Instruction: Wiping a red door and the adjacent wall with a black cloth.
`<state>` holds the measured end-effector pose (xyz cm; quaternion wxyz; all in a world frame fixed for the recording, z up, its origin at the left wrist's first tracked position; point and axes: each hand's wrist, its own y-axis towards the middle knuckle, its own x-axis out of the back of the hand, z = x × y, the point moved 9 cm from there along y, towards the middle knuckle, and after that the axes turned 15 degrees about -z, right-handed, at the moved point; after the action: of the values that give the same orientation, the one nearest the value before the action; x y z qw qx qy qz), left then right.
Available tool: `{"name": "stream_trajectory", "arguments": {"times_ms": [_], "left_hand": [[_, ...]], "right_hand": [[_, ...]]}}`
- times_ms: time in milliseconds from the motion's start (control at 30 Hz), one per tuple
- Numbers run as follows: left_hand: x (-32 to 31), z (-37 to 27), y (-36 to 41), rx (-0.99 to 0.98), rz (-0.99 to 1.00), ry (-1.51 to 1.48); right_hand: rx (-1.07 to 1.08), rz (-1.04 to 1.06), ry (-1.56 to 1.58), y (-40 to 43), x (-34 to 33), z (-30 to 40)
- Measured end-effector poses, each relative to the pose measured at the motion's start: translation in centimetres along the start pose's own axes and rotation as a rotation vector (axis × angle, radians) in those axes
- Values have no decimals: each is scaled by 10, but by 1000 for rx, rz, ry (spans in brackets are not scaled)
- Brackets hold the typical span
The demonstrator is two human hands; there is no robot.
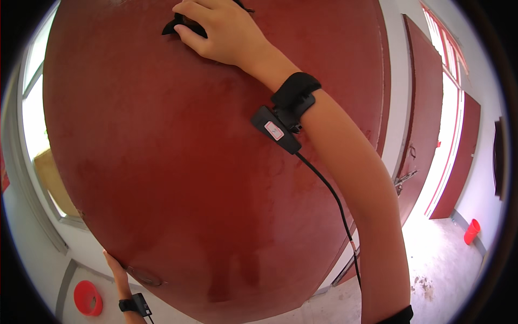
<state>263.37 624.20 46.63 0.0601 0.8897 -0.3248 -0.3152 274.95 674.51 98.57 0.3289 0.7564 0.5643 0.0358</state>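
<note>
A dark red door panel [170, 162] fills most of the view, its surface glossy with faint marks. My right hand [218, 32] is at the top of it, holding a black, cloth-like item [194, 27] against the panel. The fingers and palm hide most of that item. At the panel's lower left edge is my left hand [116, 267], gripping the edge, with part of its fingers out of sight. Beside it, a thin metal handle [146, 277] is fixed to the panel.
A red bucket [88, 298] stands on the floor at lower left, below a window [34, 109]. On the right are another red door [423, 101] with a metal lock handle [406, 178], a bright doorway and a red bin [472, 232]. A cable [332, 188] hangs from my right wrist device.
</note>
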Motion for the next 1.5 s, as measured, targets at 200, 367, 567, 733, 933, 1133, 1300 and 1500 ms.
{"name": "stream_trajectory", "arguments": {"times_ms": [200,367,567,733,933,1133,1300,1500], "left_hand": [[0,-25,-23,-36,-1,51],[-24,-45,-41,-55,33,-6],[-15,-39,-40,2,33,41],[-17,-36,-27,-131,7,141],[-3,-45,-36,-158,47,120],[-2,-45,-46,-36,-121,52],[-8,-46,-44,-65,-64,5],[-10,-39,-38,-6,-8,-20]], "right_hand": [[-50,-97,-108,3,17,5],[-161,-98,-337,-15,28,31],[-233,188,-47,-60,-5,152],[75,440,362,-86,-4,210],[111,434,240,-54,25,146],[-226,29,-400,-18,84,0],[-266,-74,-620,-24,105,-6],[-378,-105,-714,-53,95,30]]}}
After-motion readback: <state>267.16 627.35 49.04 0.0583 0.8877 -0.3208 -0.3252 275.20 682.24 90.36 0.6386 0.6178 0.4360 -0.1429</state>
